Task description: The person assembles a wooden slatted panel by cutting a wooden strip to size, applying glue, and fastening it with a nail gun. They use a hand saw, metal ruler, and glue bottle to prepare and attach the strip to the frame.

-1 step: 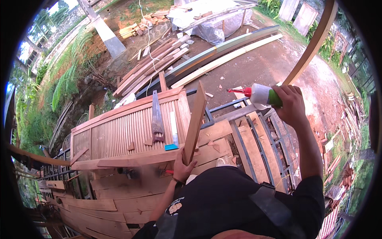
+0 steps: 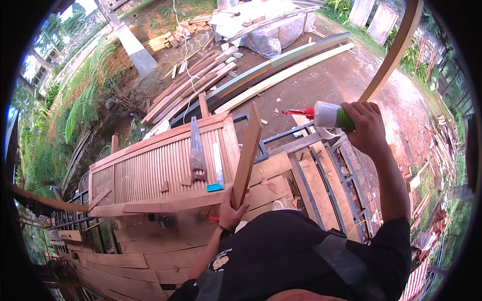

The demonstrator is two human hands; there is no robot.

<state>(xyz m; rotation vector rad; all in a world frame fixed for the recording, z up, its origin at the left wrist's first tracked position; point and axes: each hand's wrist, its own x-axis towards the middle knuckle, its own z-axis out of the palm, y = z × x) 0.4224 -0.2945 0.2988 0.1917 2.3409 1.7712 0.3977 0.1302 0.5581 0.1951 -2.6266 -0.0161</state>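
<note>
My left hand [image 2: 231, 210] is closed around the lower end of a wooden board [image 2: 247, 158], which stands up at a slight tilt. Raised at the right, my right hand [image 2: 363, 120] grips a white glue bottle [image 2: 327, 115] with a green band and a red nozzle. The bottle lies sideways in the air, nozzle pointing left and apart from the board. Left of the board is a slatted wooden shutter panel [image 2: 150, 163]. On it rest a handsaw [image 2: 197, 155], a try square [image 2: 218, 168] with a turquoise handle, and small wood offcuts.
Planks on a dark metal frame [image 2: 321, 183] lie in front and to the right. Beyond are stacked timbers [image 2: 193, 88], long beams [image 2: 266, 70] and a plastic-covered pile [image 2: 266, 35]. A wooden post [image 2: 394, 60] rises at the upper right. A white cable [image 2: 189, 65] hangs on the far side.
The glue bottle in my right hand has moved very slightly, turning a little more level. My left hand and the board stay almost where they were.
</note>
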